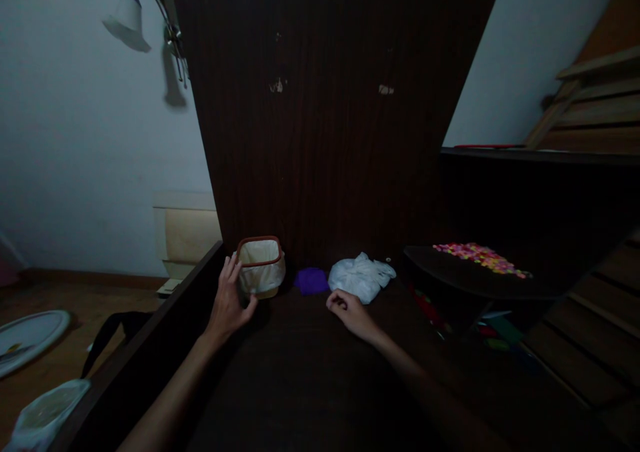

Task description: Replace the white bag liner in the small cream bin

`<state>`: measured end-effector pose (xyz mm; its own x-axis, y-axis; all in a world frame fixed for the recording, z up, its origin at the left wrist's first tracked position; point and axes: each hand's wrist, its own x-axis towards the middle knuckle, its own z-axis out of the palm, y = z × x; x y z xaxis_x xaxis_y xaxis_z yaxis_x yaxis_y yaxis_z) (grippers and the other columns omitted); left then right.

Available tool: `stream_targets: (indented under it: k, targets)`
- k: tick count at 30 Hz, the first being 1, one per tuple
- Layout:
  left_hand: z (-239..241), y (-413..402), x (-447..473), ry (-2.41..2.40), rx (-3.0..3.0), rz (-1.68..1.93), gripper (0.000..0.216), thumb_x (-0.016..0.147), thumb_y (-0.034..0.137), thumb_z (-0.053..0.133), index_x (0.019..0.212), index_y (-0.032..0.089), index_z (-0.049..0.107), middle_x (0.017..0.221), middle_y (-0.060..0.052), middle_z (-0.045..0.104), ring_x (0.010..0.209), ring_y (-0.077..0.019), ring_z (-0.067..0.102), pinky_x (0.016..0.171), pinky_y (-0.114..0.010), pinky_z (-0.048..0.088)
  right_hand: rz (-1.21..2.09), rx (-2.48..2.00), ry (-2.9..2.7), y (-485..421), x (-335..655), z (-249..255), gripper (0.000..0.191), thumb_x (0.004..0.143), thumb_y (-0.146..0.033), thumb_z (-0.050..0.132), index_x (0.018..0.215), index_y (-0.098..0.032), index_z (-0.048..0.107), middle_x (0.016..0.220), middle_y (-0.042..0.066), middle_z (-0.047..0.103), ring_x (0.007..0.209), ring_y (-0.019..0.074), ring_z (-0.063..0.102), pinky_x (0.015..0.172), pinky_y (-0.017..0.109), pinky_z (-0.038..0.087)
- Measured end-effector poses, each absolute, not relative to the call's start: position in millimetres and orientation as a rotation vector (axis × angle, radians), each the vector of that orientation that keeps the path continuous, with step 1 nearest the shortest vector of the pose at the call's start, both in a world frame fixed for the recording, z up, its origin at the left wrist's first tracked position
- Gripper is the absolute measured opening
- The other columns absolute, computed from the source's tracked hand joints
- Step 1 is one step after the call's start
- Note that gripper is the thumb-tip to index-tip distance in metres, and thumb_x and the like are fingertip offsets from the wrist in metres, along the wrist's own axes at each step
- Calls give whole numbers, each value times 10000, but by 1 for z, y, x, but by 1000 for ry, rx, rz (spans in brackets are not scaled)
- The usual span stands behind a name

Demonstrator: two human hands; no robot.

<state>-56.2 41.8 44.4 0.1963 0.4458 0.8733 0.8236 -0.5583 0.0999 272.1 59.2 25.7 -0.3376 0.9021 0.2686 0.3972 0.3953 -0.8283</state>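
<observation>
A small square bin (pixel 261 275) with a brown rim and a pale liner folded over it stands at the back left of the dark wooden surface. Beside it is my left hand (pixel 229 304), thumb spread away from the fingers. Its fingertips are at the bin's near left side; whether they touch it I cannot tell. A purple folded cloth or bag (pixel 311 281) lies to the right of the bin. Further right rests a crumpled white plastic bag (pixel 361 277). Just in front of that bag my right hand (pixel 349 311) is loosely curled, with nothing visible in its fingers.
A tall dark panel (pixel 325 139) rises behind. On the right, a shelf (pixel 425 265) carries a pile of small colourful pieces (pixel 483 257). A raised board (pixel 145 352) edges the left side; beyond it, a white bag (pixel 47 412) hangs low. A wall lamp (pixel 127 22) is upper left.
</observation>
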Motion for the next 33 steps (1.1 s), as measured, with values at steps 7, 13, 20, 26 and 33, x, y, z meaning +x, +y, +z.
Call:
stream_targets:
  k: [7, 13, 20, 26, 33]
  targets:
    - [41, 10, -13, -1090, -2459, -1075, 400, 914, 142, 514, 1310, 200, 520, 1298, -155, 622, 1219, -280, 626, 1023, -444, 556, 649, -1152, -2244, 19, 295, 22, 300, 861, -265, 607, 1124, -152, 697, 1304, 166, 642, 1291, 325, 526, 1124, 522, 395]
    - [4, 3, 9, -1317, -2859, -594, 473, 967, 356, 544, 1409, 188, 528, 1523, -142, 519, 1412, -322, 491, 1136, -522, 470, 500, -1290, -2566, 5, 298, 2, 575, 1022, -437, 426, 1496, -118, 480, 1627, 136, 336, 1539, 312, 232, 1251, 542, 228]
    - [0, 17, 19, -1380, -3039, -344, 660, 1019, 557, 415, 1565, 193, 347, 1642, -119, 303, 1534, -338, 242, 1230, -599, 276, 490, -1228, -2633, 17, 297, 0, 609, 1040, -486, 374, 1557, -165, 380, 1653, 96, 244, 1556, 284, 157, 1266, 549, 158]
    - [0, 5, 16, -1334, -3083, -393, 655, 1021, 529, 444, 1583, 225, 298, 1651, -112, 270, 1534, -338, 235, 1230, -599, 276, 489, -1211, -2624, 19, 300, -4, 599, 1033, -479, 414, 1555, -188, 382, 1650, 96, 253, 1551, 291, 172, 1261, 565, 160]
    - [1, -7, 11, -1363, -3128, -344, 661, 1017, 522, 461, 1592, 261, 266, 1661, -93, 242, 1536, -336, 225, 1220, -615, 289, 409, -1145, -2603, 7, 314, -17, 584, 1033, -452, 443, 1558, -205, 373, 1637, 100, 268, 1541, 293, 201, 1247, 577, 216]
